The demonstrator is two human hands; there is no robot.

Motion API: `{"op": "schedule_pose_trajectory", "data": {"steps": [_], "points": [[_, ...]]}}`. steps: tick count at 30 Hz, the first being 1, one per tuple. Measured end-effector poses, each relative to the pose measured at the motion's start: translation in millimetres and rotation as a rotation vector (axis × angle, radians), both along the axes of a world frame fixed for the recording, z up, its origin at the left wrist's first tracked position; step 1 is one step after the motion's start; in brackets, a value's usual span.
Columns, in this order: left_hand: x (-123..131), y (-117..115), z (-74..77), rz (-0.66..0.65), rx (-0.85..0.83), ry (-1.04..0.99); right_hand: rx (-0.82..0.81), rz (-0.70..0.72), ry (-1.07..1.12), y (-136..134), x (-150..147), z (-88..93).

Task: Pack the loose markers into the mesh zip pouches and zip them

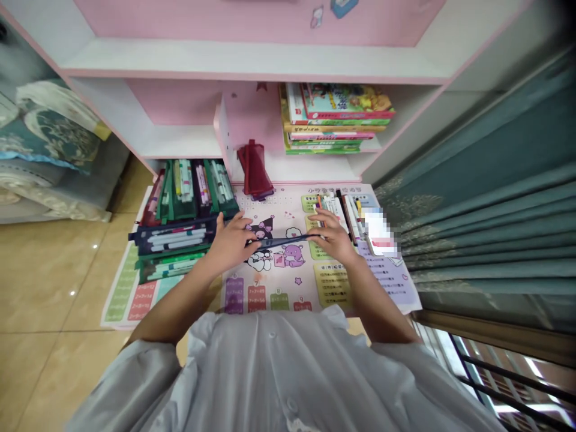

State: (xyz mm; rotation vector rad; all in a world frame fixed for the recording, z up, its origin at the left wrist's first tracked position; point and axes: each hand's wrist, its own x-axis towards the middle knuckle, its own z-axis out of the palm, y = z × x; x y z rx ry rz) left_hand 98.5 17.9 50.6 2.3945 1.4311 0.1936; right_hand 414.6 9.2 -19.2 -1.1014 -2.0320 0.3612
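A narrow dark blue pouch (283,241) is stretched between my two hands above the printed desk mat (270,207). My left hand (231,241) pinches its left end, and my right hand (330,236) grips the right end between thumb and fingers. Left of my left hand lie a dark blue mesh pouch of pens (177,238), a green mesh pouch of pens (173,266) and, behind them, several more filled green pouches (183,186). Loose markers (351,210) lie just beyond my right hand.
Red mesh pouches (257,168) lie at the back of the desk. A stack of books (337,123) sits on the right shelf. A phone with a blurred screen (379,233) is at the right, near a teal curtain (477,180). White-and-pink shelving (252,63) rises behind.
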Motion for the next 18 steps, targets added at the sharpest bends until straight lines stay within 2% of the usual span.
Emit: {"op": "schedule_pose_trajectory", "data": {"steps": [6, 10, 12, 14, 16, 18], "points": [[15, 0, 2.7, -0.106, -0.055, 0.015, -0.016, 0.050, 0.000, 13, -4, 10.9], [27, -5, 3.9, -0.107, -0.079, -0.028, -0.032, 0.055, -0.006, 26, -22, 12.1], [32, -8, 1.4, -0.062, -0.067, -0.066, -0.019, -0.010, 0.024, 29, -34, 10.2], [35, -12, -3.3, 0.014, -0.041, -0.114, -0.002, -0.148, 0.089, 26, -48, 8.8], [37, -16, -9.6, 0.106, -0.011, -0.160, 0.001, -0.293, 0.155, 18, -61, 9.2], [38, -19, -16.8, 0.186, 0.021, -0.193, -0.016, -0.345, 0.183, 7, -73, 11.0]]}}
